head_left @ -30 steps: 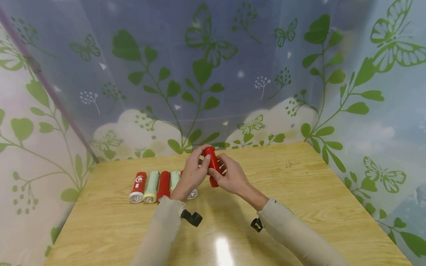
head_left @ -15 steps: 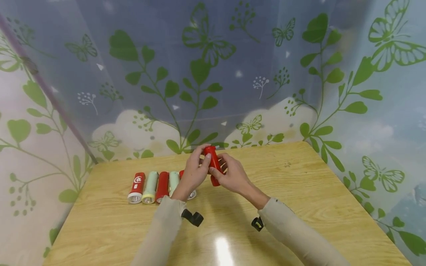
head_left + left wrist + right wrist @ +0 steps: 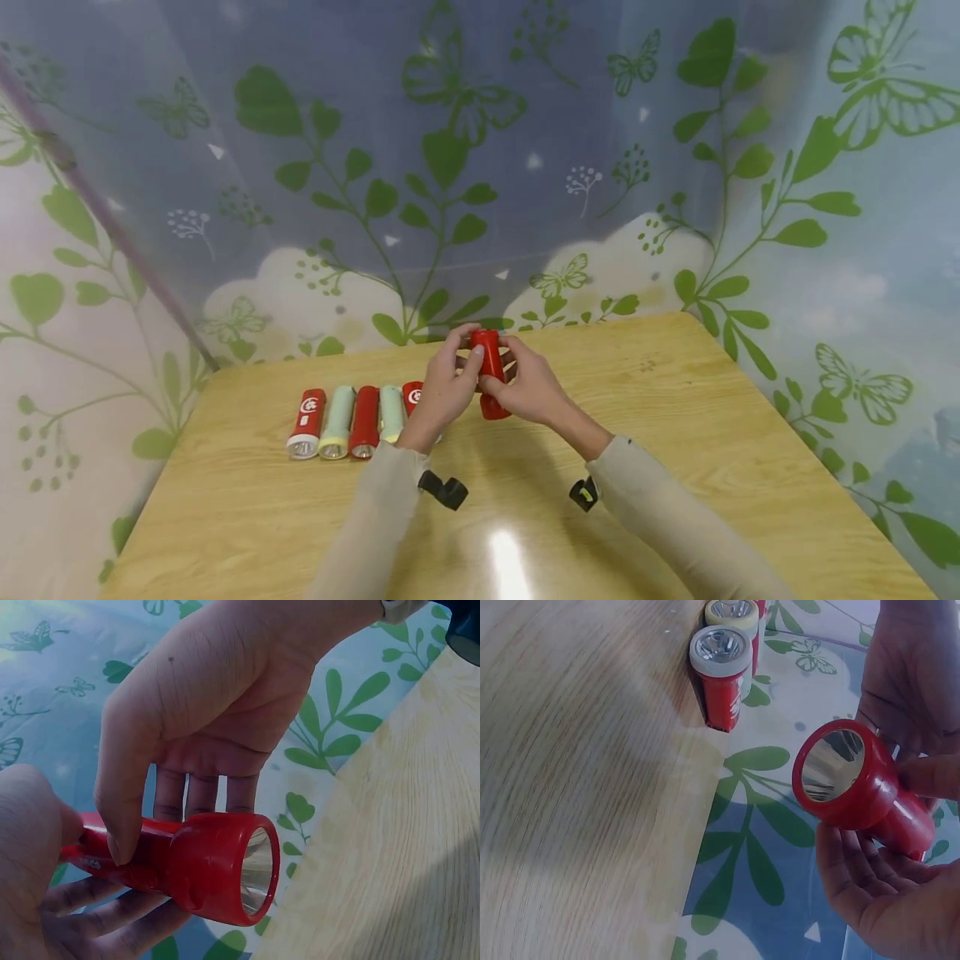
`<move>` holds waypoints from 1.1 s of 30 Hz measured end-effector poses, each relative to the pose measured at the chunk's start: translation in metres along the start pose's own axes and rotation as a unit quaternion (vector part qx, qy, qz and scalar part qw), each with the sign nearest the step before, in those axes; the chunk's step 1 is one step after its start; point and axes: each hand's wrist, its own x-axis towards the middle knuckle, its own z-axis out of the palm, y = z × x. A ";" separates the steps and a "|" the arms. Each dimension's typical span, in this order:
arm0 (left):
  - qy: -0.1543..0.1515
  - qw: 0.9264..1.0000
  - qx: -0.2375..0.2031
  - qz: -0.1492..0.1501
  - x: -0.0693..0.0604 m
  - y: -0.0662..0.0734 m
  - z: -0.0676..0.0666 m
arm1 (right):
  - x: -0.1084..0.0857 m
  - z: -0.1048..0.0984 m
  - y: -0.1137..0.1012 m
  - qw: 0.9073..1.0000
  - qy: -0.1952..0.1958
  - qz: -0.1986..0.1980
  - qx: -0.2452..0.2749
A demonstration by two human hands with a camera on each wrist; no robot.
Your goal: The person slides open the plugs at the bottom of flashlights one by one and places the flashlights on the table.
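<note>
Above the back part of the table, both hands hold a red flashlight [image 3: 491,358], its clear lens end towards the person. My left hand [image 3: 448,383] grips the far end, thumb along the near side, some fingers behind the body. With thumb and fingers, my right hand [image 3: 534,385] grips the middle of the body. In the left wrist view, the right thumb lies on the red flashlight [image 3: 214,862], and the left fingers lie under it. The silvery reflector of the flashlight [image 3: 836,769] shows in the right wrist view.
Left of the hands lies a row of several flashlights: a red one with a white head [image 3: 307,423], mint green ones [image 3: 339,417] and a plain red one [image 3: 366,417]. The left forearm partly covers the rightmost red one [image 3: 412,395]. Behind the wooden table [image 3: 637,483] hangs a patterned curtain [image 3: 480,208].
Both hands have shifted slightly right with the red flashlight, which now stands straighter in the head view. More of the rightmost flashlight's logo shows beside the left hand.
</note>
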 end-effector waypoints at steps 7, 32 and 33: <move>0.025 1.000 -0.009 -0.015 -0.002 -0.011 0.007 | 0.004 -0.008 0.007 1.000 0.009 0.027 0.011; 0.014 0.994 -0.071 -0.082 -0.006 -0.033 0.051 | 0.024 -0.017 0.038 0.988 0.025 0.133 0.073; 0.016 0.994 -0.072 -0.083 -0.006 -0.033 0.052 | 0.025 -0.017 0.039 0.988 0.024 0.135 0.072</move>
